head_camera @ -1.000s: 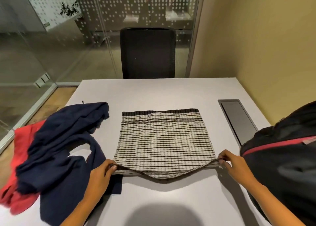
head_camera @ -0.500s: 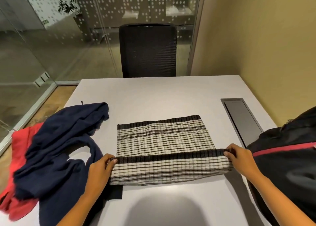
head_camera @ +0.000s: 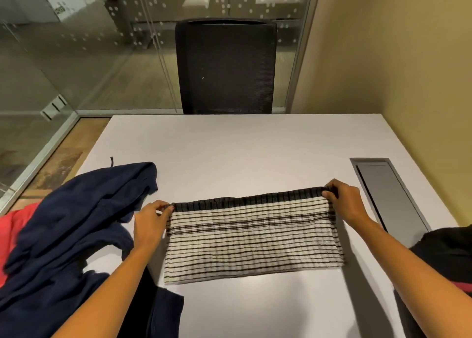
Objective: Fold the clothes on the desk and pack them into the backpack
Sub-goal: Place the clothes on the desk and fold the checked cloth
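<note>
A white garment with thin black stripes [head_camera: 252,238] lies folded in half on the white desk [head_camera: 242,148], its dark ribbed hem along the far edge. My left hand [head_camera: 150,222] pinches the far left corner of the hem. My right hand [head_camera: 344,202] pinches the far right corner. A crumpled navy garment [head_camera: 76,225] lies at the left, over a red garment [head_camera: 12,235] at the desk's left edge. The black backpack [head_camera: 444,258] with a red stripe sits at the right edge, mostly out of frame.
A grey cable hatch [head_camera: 385,192] is set into the desk at the right, just beyond my right hand. A black office chair [head_camera: 226,67] stands behind the far edge. Glass walls run at the back and left, a yellow wall at the right.
Both hands carried the near edge of the striped garment away from me and laid it on the far hem, halving the piece. The navy and red clothes stayed put.
</note>
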Action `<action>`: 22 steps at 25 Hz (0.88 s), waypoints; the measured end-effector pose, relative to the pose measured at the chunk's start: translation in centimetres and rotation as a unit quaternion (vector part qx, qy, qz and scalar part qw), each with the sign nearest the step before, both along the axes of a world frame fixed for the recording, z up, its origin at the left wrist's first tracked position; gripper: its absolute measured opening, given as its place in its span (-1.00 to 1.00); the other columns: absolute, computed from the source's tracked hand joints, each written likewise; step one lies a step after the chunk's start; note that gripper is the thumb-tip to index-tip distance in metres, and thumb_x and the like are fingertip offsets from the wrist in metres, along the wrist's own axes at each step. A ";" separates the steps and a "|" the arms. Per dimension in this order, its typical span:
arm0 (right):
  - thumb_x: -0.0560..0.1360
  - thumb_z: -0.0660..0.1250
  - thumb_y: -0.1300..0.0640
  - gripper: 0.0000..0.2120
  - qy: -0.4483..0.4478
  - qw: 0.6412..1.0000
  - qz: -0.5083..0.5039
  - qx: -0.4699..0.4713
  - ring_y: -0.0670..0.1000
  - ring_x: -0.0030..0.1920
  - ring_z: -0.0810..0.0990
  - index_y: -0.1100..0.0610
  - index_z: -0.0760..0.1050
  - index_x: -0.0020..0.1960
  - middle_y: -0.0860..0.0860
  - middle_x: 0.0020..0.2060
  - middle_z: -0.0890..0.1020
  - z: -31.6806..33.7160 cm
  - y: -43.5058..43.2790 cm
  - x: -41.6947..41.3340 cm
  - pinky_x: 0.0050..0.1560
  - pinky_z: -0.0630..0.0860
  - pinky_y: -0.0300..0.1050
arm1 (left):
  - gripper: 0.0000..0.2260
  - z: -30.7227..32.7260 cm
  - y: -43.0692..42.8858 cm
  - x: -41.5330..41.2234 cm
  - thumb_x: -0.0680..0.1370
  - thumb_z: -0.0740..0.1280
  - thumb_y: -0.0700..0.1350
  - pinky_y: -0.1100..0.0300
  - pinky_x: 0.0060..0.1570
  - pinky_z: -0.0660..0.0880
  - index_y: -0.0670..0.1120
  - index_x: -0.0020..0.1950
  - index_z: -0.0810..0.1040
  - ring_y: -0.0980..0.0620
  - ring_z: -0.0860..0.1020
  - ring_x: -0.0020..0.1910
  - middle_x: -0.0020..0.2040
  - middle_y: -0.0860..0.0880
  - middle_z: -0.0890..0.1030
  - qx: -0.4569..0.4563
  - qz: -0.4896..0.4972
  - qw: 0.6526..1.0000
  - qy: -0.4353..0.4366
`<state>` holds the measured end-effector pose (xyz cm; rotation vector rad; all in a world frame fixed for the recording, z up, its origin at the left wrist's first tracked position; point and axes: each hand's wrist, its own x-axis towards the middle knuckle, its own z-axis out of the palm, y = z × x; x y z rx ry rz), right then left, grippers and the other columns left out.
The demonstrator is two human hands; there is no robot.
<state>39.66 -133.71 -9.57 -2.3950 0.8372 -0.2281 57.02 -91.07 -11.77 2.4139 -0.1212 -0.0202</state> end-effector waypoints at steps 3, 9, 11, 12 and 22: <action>0.53 0.38 0.27 -0.91 0.012 1.000 0.011 0.003 0.06 -0.25 0.53 0.29 0.56 0.00 0.12 -0.24 0.60 -2.4 -0.7 2.1 -0.30 0.34 -0.21 | -0.84 -2.3 -0.2 2.1 0.55 0.37 -0.09 0.09 -0.13 0.47 -0.16 0.02 0.64 -0.05 0.57 -0.14 -0.08 -0.12 0.65 0.029 -0.001 1.000 0.002; 0.52 0.33 0.38 -0.79 0.015 1.000 0.023 -0.010 0.13 -0.03 0.54 0.24 0.53 0.13 0.18 -0.01 0.59 -7.6 -0.5 3.5 -0.04 0.43 -0.11 | -0.85 -5.4 -0.5 3.8 0.56 0.35 -0.11 0.02 -0.05 0.48 -0.17 0.04 0.61 -0.10 0.56 -0.08 -0.04 -0.14 0.62 0.071 -0.024 0.997 -0.011; 0.51 0.34 0.37 -0.74 -0.005 0.999 0.019 -0.025 0.16 0.05 0.51 0.24 0.50 0.19 0.20 0.05 0.54 -8.5 0.2 3.5 0.04 0.45 -0.04 | -0.89 -6.0 -0.4 4.2 0.56 0.35 -0.15 -0.02 -0.02 0.44 -0.17 0.02 0.58 -0.11 0.52 -0.03 0.00 -0.14 0.59 0.086 -0.052 0.995 -0.021; 0.51 0.35 0.36 -0.73 -0.017 0.999 0.023 -0.047 0.17 0.08 0.49 0.25 0.50 0.20 0.21 0.08 0.53 -8.7 0.5 3.6 0.06 0.45 0.00 | -0.91 -6.0 -0.3 4.4 0.55 0.36 -0.17 -0.02 0.00 0.42 -0.15 0.02 0.57 -0.10 0.50 -0.01 0.02 -0.12 0.58 0.091 -0.068 0.993 -0.022; 0.36 0.33 0.56 -0.73 0.003 0.963 0.208 -0.169 0.20 -0.14 0.53 0.28 0.51 -0.04 0.17 -0.09 0.58 -8.7 -1.5 5.0 -0.21 0.47 0.00 | -0.95 -5.5 0.1 5.8 0.51 0.39 -0.23 0.05 -0.14 0.41 -0.16 -0.06 0.56 -0.06 0.51 -0.18 -0.10 -0.07 0.55 0.135 -0.167 0.975 -0.051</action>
